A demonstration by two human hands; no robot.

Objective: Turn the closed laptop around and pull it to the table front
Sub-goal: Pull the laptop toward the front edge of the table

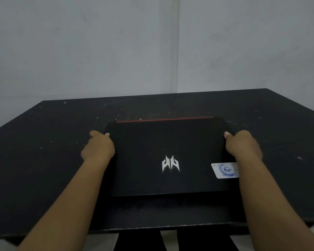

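Note:
A closed black laptop [163,142] lies flat in the middle of the black table [43,160]. A silver logo sits on its lid, a white and blue sticker is near the lid's right side, and a red strip runs along its far edge. My left hand [98,147] grips the laptop's left edge, thumb on top of the lid. On the right edge my right hand [243,144] holds it the same way. The fingers of both hands are hidden under or beside the laptop.
The table's front edge [152,227] runs a little below the laptop's near edge. Pale walls meet in a corner behind the table. White specks dot the tabletop. Dark table legs and pale floor show below the front edge.

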